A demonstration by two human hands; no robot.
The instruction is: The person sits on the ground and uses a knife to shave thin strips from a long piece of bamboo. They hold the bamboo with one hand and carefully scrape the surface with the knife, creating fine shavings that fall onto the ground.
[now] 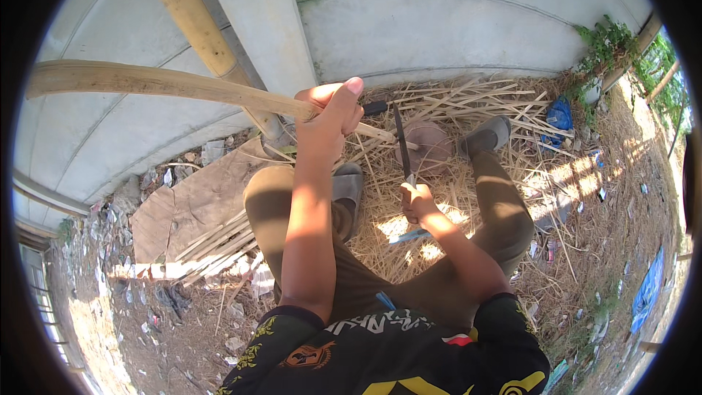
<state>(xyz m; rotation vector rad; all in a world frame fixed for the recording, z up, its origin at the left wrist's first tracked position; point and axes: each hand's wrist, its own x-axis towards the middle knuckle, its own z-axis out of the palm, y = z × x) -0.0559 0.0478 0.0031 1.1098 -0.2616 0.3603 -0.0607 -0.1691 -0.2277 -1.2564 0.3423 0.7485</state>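
"Bamboo pole [168,84], pale and gently curved. Where is it?"

"Held slantwise in front of the person, its far end reaching down to a round, brown wooden block [433,145] on the ground."

"And the hands?"

"Left hand [329,121] wrapped firmly around the bamboo; right hand [419,205] clamped on the handle of a knife [401,139], whose long, dark blade crosses the pole near that end. I can't tell whether they touch."

"What's scattered around?"

"Thin, flat, straw-coloured strips [475,102] in a crisscross heap, and left of the legs, a flat brown sheet [197,201] with a creased surface."
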